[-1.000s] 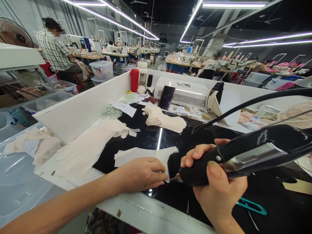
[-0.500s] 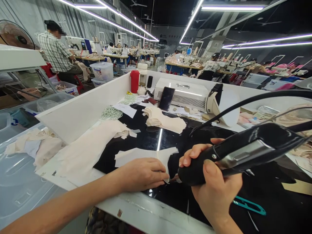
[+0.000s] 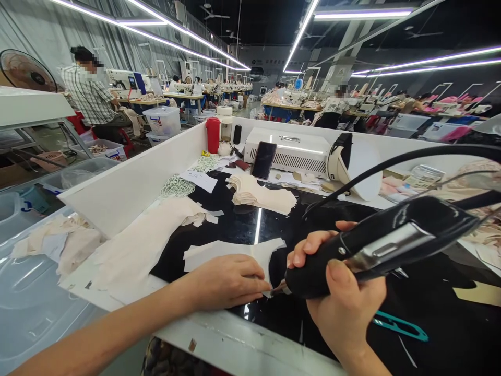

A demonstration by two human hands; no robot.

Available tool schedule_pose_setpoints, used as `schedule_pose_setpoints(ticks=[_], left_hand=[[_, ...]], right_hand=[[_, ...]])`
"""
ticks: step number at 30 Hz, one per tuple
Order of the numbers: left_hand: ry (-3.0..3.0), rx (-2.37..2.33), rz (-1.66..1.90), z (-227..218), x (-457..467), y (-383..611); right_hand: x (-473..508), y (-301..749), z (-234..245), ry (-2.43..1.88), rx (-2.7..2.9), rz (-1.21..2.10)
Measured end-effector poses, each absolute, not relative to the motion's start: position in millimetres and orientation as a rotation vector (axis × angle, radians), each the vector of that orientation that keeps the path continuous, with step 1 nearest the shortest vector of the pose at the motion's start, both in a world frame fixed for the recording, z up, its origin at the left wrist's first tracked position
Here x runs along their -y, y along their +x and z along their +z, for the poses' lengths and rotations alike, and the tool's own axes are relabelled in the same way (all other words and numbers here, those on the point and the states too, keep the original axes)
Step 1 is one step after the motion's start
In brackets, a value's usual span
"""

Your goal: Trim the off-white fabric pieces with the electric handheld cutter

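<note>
My right hand (image 3: 344, 295) is closed round a black corded hand tool (image 3: 383, 243) with a metal lever on its side. The tool's tip (image 3: 278, 286) touches the near edge of a pale cut piece of fabric (image 3: 230, 251) lying on the glossy black worktop (image 3: 242, 224). My left hand (image 3: 227, 279) lies on the same piece, fingers together and pressing it down right beside the tip. The tool's black cable (image 3: 391, 167) arcs away to the right.
A stack of cream fabric pieces (image 3: 260, 193) lies further back, larger cream cloth (image 3: 136, 240) at left. Teal thread snips (image 3: 399, 326) rest near my right wrist. A white machine box (image 3: 293, 151), phone (image 3: 263, 159), red flask (image 3: 213, 134) and white divider wall (image 3: 141, 172) stand behind. Other workers sit at distant tables.
The camera has tipped slightly, shifting the scene. Both hands and the tool tip stay at the same spot on the fabric edge.
</note>
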State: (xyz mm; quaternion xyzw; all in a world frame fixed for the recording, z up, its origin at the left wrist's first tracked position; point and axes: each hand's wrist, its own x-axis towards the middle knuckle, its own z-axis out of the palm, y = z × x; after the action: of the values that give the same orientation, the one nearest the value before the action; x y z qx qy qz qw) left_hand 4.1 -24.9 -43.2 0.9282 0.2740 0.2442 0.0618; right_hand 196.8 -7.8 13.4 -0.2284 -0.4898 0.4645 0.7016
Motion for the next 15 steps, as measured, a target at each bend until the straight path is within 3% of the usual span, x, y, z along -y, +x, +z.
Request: schedule_pose_setpoints(ticks=[15], left_hand=[[2.812, -0.856, 0.72, -43.5, 25.2, 3.7]], right_hand=[[11.0, 195.8, 9.2, -0.542, 1.151, 1.025]])
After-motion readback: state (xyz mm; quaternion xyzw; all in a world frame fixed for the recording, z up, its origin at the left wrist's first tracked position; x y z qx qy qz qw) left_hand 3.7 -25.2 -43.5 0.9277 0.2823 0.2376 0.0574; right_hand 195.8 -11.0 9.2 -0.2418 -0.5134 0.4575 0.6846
